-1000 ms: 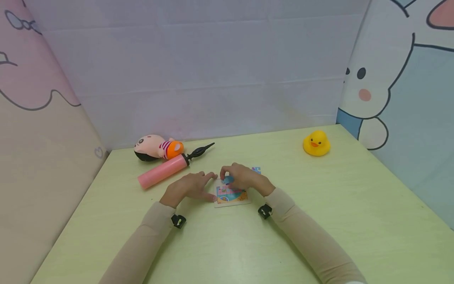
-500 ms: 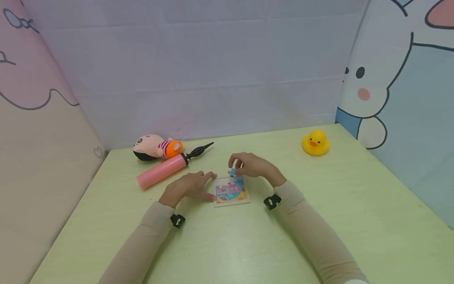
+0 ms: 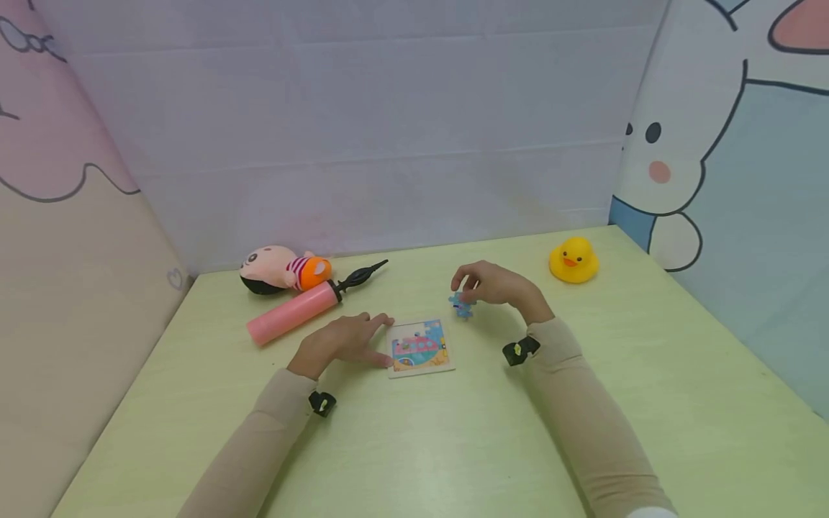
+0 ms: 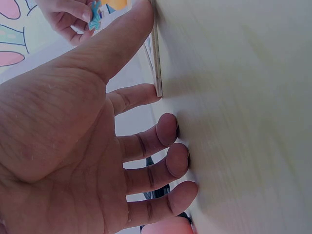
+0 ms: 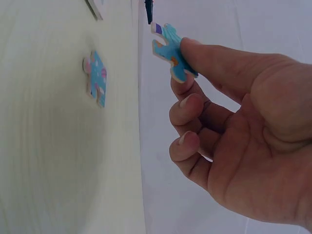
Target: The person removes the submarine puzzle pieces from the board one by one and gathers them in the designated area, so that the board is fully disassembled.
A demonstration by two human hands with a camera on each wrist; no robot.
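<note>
The left hand (image 3: 340, 340) has thumb and forefinger spread wide, both touching the near-side edge of the wooden jigsaw tray (image 3: 424, 372), which lies flat just to that hand's right, a partly filled puzzle inside. Farther off, the right hand (image 3: 495, 284) pinches a blue jigsaw piece (image 5: 173, 51) between thumb and fingers, above a loose jigsaw piece (image 5: 97, 75) on the table (image 3: 414, 446). Beyond the left hand lies a pink balloon pump (image 3: 294, 313), then a plush doll (image 3: 272, 265); beyond the right hand, rightward, sits a yellow rubber duck (image 3: 573, 260).

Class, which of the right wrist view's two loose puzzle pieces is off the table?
The held piece, pinched in the right grip; the other piece lies on the table.
</note>
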